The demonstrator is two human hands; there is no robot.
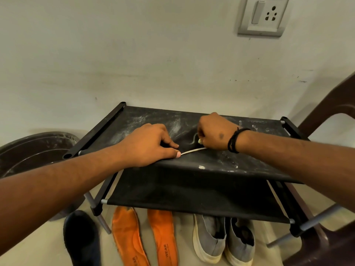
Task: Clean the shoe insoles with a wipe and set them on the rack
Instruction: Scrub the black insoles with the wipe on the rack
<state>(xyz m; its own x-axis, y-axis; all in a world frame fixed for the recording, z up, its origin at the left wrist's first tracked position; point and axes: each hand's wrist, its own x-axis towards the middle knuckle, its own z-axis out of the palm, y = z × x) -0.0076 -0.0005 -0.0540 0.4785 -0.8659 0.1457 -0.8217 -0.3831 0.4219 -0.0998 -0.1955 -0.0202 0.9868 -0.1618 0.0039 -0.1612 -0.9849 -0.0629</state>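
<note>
A view from a head-worn camera looks down at a black fabric shoe rack (221,169) standing against a pale wall, its dusty top shelf streaked with white powder. Both bare forearms reach in from the lower corners toward the middle of that top shelf. The left hand (151,144), coming from about eight o'clock, rests on the fabric with fingers curled and thumb and forefinger pinched on one end of a thin, pale strip (193,150), possibly a twisted wipe, though it is too slight to tell. The right hand (215,131), coming from about three o'clock and wearing black cords (234,140) at the wrist, is closed in a loose fist, pinching the other end of the same strip, which stretches between the two hands just above the shelf. At six o'clock, on the floor in front of the rack's lower shelf, two orange insoles (144,239) lie side by side, printed side up, their toes tucked under the shelf edge. Just beside them toward five o'clock sits a pair of grey slip-on shoes (224,240) with cream soles. At seven o'clock lies a dark shoe (81,239). A dark round tub (34,150) stands at nine o'clock, a brown plastic chair (326,135) at three o'clock, and a wall switch and socket (264,15) at one o'clock.
</note>
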